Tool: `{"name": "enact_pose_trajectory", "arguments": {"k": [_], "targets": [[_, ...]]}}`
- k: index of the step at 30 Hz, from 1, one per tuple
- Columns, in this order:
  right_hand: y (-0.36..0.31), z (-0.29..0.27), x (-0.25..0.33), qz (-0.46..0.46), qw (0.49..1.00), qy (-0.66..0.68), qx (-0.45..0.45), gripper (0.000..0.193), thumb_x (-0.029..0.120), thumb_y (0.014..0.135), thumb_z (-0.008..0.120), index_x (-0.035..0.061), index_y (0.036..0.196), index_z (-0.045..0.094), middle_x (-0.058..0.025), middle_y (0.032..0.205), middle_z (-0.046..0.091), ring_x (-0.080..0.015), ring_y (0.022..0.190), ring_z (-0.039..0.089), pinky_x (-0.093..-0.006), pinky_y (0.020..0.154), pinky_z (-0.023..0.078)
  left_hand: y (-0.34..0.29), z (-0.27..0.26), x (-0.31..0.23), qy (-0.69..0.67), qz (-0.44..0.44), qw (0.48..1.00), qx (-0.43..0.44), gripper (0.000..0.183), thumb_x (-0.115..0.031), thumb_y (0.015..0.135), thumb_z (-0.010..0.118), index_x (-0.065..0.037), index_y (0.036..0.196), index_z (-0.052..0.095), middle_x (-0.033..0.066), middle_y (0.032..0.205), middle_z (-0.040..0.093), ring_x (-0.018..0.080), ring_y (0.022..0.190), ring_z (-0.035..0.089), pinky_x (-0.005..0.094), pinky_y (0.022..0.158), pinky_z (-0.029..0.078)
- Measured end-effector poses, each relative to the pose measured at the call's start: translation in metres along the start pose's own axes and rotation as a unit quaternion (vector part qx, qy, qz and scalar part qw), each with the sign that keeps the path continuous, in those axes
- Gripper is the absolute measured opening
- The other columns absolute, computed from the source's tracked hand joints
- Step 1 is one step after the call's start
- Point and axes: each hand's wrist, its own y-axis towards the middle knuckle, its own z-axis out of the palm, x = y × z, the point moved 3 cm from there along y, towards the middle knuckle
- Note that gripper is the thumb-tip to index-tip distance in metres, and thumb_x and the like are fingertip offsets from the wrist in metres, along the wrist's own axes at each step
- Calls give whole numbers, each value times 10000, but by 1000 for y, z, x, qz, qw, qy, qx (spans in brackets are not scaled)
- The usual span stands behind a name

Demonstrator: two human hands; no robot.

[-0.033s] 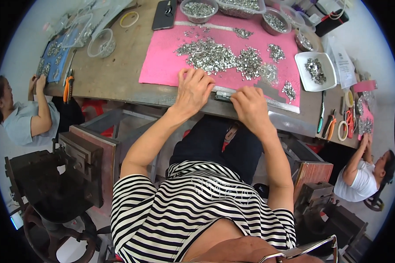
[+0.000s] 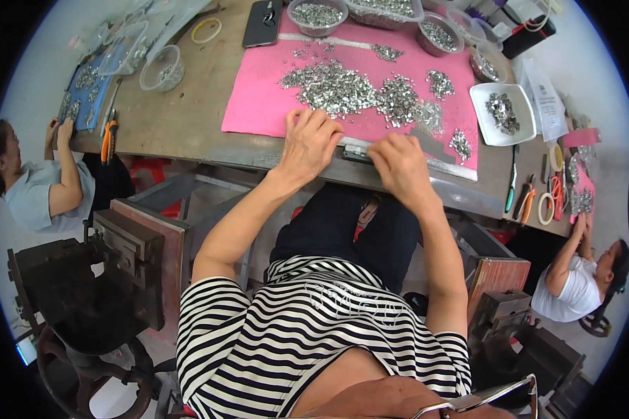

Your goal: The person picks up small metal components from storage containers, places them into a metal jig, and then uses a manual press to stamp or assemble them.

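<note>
My left hand (image 2: 310,142) rests at the front edge of a pink mat (image 2: 257,89), fingers curled and closed near the left end of a small dark block (image 2: 356,153) topped with shiny metal. At the block's other end is my right hand (image 2: 400,166), its fingers bent and pressed together. Whatever lies in either set of fingertips is hidden or too small to name. Beyond them, a large heap of small silvery metal pieces (image 2: 335,91) covers the middle of the mat. A second heap (image 2: 397,101) adjoins it, and a small pile (image 2: 460,144) lies to the right.
Tubs of metal pieces (image 2: 317,17) line the back. A white square dish (image 2: 504,115) stands right of the mat, near pliers (image 2: 527,198). At left are a phone (image 2: 262,24), a clear tub (image 2: 162,70) and orange-handled pliers (image 2: 109,140). Co-workers sit at both sides.
My right hand has shifted very slightly away from me and right, so a little more of the small block shows. My left hand stays practically in place.
</note>
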Motion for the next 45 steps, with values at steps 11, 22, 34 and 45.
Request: {"name": "enact_pose_trajectory", "arguments": {"k": [11,22,34,45], "targets": [[51,45,-45,74,997,-7,-18,84,116,843,722,58,903,716,-101,871,653,-296,892,635,-421,811,449,3,-3,-18,-294,-141,944,49,66,-57,922,647,-8,965,640,105,842,618,275,799,583,388,741,463],[43,26,-39,43,998,-41,-23,72,107,841,679,48,838,638,-112,837,634,-310,841,625,-423,818,440,0,6,-27,-300,-131,944,43,76,-51,920,658,-3,976,640,106,896,635,263,855,594,367,789,471],[19,17,-39,83,997,-8,5,95,137,867,705,52,848,666,-99,836,661,-290,851,639,-408,817,421,0,15,-33,-236,-47,970,39,104,-33,900,694,-1,990,652,100,989,660,256,911,616,343,824,487],[18,19,-40,86,996,10,-3,69,144,879,709,88,920,708,-74,818,643,-272,838,637,-401,798,417,4,7,-45,-130,47,990,14,129,22,838,706,9,948,639,135,948,651,313,863,625,393,764,508]]}}
